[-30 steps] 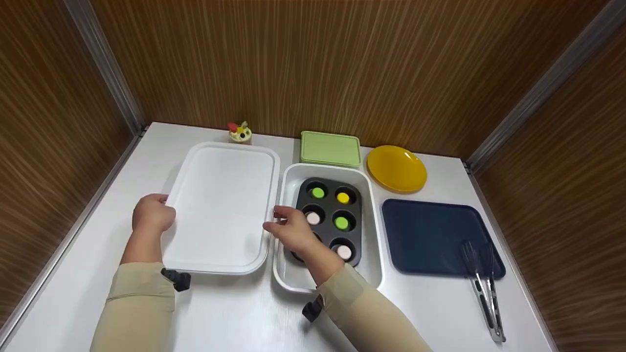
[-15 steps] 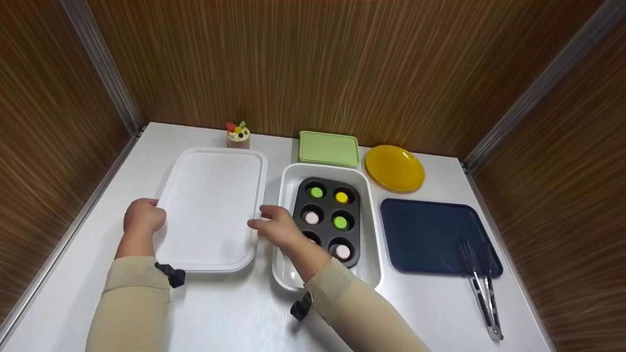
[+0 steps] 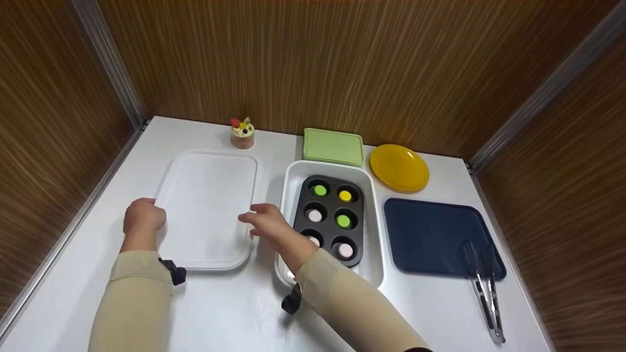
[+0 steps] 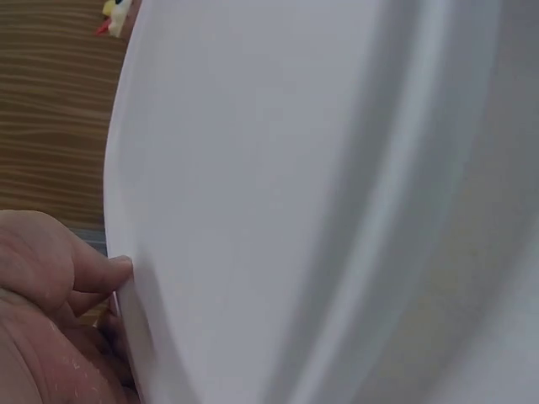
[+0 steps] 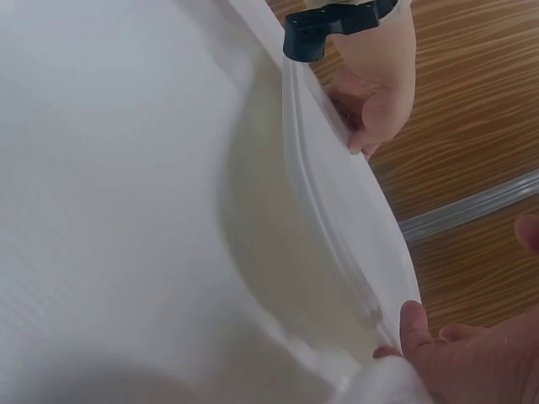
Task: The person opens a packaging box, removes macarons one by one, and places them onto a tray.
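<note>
A white rectangular lid point(image 3: 210, 200) lies level, low over the table's left half. My left hand point(image 3: 144, 216) grips its left edge; the left wrist view shows the thumb on top of the lid. At the right edge my right hand point(image 3: 270, 226) pinches the rim, with the thumb above and a finger below in the right wrist view. Right of the lid stands a white rectangular tub point(image 3: 374, 234). Inside it sits a dark muffin pan point(image 3: 330, 205), whose cups hold small round green, yellow and pale pink pieces; my right forearm partly covers the near left cup.
A dessert cup point(image 3: 242, 135) stands behind the lid. Behind the tub is a green box point(image 3: 333, 145), with a yellow plate point(image 3: 399, 167) beside it. A navy tray point(image 3: 435, 234) lies at right, and metal tongs point(image 3: 484, 293) rest over its near edge. Wood panels enclose the table.
Both hands have brought the lid left and down, away from the tub. The gap between lid and tub has widened, and the dessert cup shows more fully.
</note>
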The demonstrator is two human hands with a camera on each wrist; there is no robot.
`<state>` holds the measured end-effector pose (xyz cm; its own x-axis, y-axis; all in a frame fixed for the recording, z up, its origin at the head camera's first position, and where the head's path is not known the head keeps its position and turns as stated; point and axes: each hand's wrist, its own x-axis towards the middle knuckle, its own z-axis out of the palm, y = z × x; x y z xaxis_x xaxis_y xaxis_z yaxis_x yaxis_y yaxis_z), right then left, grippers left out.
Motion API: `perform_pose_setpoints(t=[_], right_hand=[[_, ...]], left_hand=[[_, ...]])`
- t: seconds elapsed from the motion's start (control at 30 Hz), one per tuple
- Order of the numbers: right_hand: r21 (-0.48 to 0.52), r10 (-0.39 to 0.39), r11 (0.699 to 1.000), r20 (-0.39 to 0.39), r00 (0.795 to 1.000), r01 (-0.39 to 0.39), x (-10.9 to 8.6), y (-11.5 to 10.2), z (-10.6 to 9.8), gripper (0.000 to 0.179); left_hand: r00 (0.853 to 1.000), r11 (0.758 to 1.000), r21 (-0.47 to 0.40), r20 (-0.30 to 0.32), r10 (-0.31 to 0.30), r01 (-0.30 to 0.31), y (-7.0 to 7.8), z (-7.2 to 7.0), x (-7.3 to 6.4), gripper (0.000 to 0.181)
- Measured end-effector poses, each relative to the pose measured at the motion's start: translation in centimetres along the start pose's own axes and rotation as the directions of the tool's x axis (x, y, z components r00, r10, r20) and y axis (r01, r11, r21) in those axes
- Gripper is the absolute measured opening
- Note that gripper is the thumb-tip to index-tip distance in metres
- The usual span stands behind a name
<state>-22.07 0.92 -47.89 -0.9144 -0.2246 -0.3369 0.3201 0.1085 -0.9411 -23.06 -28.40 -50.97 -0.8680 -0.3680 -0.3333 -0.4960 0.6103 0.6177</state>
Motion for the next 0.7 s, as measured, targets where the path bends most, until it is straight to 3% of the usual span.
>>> perform_pose_setpoints(t=[0.47,0.7], right_hand=[[0.037,0.065,0.997,-0.064,0.996,-0.063,0.6,0.8,-0.5,0.059],[0.072,0.113,0.991,0.034,0.993,-0.116,0.9,1.1,0.6,0.066]], left_hand=[[0.999,1.0,-0.007,-0.038,0.01,-0.011,1.3,2.0,1.2,0.059],[0.998,0.998,0.051,-0.057,-0.025,0.028,-0.3,1.6,0.9,0.056]])
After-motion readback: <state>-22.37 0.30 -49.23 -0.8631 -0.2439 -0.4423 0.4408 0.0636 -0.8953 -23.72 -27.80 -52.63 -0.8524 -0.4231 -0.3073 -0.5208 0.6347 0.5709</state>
